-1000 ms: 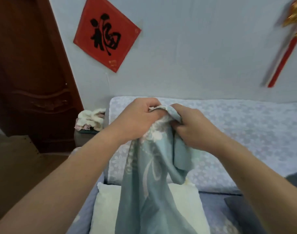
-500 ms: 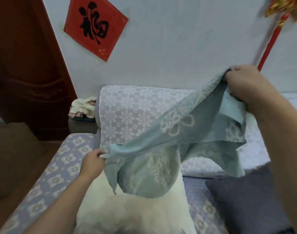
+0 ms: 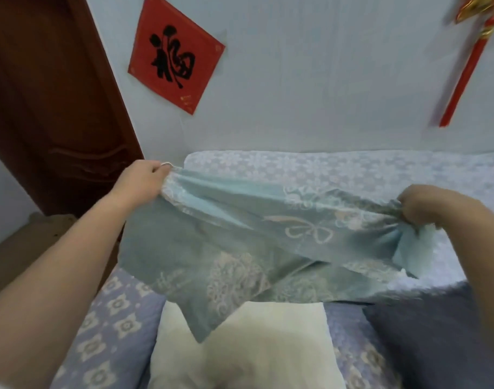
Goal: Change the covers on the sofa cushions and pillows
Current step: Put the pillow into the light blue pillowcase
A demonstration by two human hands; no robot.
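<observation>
One pale blue-green cover (image 3: 240,242), soft woven cloth with cream floral and bow patterns, hangs empty and stretched above the sofa (image 3: 108,327). The left hand (image 3: 143,182) and right hand (image 3: 425,204) each grip a top corner in curled fingers. Below lie two pillows: one bare cream pillow (image 3: 268,346), one dark grey pillow (image 3: 425,338).

Soft, even indoor light with a cool bluish cast — no hard shadows, no glare. Dim toward the dark door (image 3: 43,113) at left. Slightly soft and smeared throughout — red hanging ornament (image 3: 465,68) streaked. Wide-angle bending at the edges, forearms stretched large.
</observation>
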